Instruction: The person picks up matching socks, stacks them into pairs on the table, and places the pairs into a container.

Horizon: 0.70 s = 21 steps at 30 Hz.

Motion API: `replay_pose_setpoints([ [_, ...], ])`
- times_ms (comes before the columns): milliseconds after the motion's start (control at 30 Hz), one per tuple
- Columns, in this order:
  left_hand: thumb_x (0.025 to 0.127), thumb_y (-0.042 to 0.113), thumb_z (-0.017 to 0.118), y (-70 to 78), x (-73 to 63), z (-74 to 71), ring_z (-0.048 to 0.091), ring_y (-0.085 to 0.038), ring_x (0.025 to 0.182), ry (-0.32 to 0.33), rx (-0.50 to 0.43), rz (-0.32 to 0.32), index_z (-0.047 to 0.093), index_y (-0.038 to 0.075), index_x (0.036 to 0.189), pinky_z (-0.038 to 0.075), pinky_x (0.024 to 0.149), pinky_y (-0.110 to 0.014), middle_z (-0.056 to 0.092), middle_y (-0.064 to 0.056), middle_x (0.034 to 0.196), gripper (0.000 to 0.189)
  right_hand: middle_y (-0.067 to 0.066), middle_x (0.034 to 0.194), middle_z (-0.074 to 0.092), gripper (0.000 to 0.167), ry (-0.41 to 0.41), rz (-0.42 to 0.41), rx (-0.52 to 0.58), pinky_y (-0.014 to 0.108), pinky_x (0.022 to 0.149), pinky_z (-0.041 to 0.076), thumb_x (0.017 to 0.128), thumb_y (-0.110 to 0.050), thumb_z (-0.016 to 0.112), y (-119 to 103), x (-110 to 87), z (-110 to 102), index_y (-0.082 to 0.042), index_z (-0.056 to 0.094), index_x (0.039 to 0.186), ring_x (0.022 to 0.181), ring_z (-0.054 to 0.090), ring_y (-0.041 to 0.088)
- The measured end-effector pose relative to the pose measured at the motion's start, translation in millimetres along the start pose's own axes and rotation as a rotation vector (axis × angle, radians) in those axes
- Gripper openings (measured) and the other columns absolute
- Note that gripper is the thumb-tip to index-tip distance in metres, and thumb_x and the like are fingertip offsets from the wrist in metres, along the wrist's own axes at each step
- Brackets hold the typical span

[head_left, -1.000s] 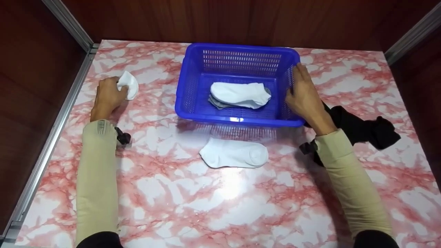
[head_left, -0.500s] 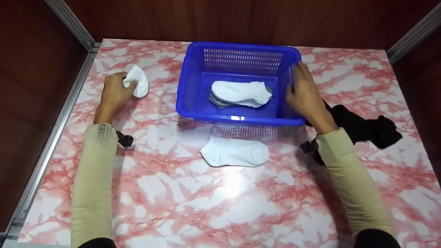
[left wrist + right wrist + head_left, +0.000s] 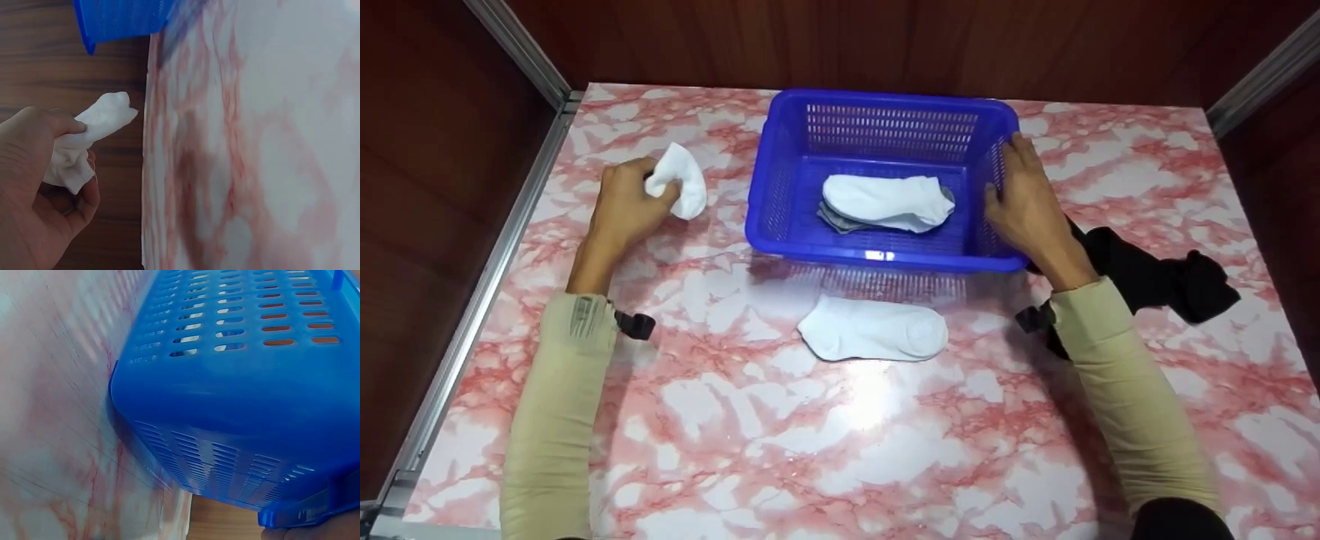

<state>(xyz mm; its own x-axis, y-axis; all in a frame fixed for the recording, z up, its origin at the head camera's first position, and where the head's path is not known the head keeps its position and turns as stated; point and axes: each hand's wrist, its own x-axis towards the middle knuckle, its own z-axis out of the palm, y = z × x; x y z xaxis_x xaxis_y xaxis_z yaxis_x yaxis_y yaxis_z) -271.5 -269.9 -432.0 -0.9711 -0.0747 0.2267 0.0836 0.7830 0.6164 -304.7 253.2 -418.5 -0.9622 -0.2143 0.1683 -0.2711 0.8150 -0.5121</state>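
In the head view my left hand [image 3: 626, 199] pinches a bent white sock [image 3: 690, 193] above the left part of the table. The left wrist view shows this sock [image 3: 107, 117] bunched between thumb and fingers. At the right side of a blue plastic basket [image 3: 810, 253], my right hand [image 3: 1030, 206] holds the rim, thumb toward the inside. The right wrist view shows the basket's slotted wall [image 3: 225, 388], with only a few fingertips at the bottom corner. Inside the basket, white socks [image 3: 885, 201] lie on top of grey socks [image 3: 835, 219].
A flat white sock pair [image 3: 877, 330] lies in front of the basket. Black socks [image 3: 1155, 277] lie right of it, partly hidden by my right forearm. The marbled red-and-white table [image 3: 720, 465] is bordered by dark wooden panels [image 3: 885, 45] at the back and sides.
My left hand has moved right toward the basket, carrying the white sock. The right hand stays at the basket's rim, and the basket keeps its place.
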Motion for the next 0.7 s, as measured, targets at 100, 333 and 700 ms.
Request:
replay_pose_setpoints([
  [100,0.093,0.016,0.069,7.4,-8.0,-0.1,0.066,-0.030,0.094,0.020,-0.025,0.029,0.074,-0.007,0.109,0.041,0.078,-0.023,0.077,-0.025,0.108,0.028,0.033,0.169,0.024,0.061,-0.003,0.004,-0.004,0.055,0.132,0.021,0.102,-0.009,0.051,1,-0.1,1,0.016,0.033,0.155,0.161,0.021,0.046],
  [333,0.095,0.017,0.071,31.8,-34.0,-3.1,0.065,-0.027,0.086,0.016,-0.090,0.057,0.075,-0.005,0.111,0.041,0.070,-0.015,0.077,-0.024,0.107,0.028,0.034,0.168,0.025,0.059,0.004,-0.009,-0.009,0.055,0.132,0.021,0.103,-0.008,0.050,0,1.4,2,0.016,0.035,0.154,0.160,0.022,0.046],
  [700,0.093,0.008,0.076,77.1,-67.8,-2.6,0.057,-0.018,0.075,0.020,-0.195,0.188,0.075,-0.006,0.108,0.042,0.060,-0.015,0.076,-0.021,0.104,0.021,0.035,0.167,0.027,0.057,0.032,-0.017,0.002,0.054,0.133,0.021,0.101,-0.008,0.052,0,0.0,2,0.017,0.039,0.151,0.160,0.022,0.047],
])
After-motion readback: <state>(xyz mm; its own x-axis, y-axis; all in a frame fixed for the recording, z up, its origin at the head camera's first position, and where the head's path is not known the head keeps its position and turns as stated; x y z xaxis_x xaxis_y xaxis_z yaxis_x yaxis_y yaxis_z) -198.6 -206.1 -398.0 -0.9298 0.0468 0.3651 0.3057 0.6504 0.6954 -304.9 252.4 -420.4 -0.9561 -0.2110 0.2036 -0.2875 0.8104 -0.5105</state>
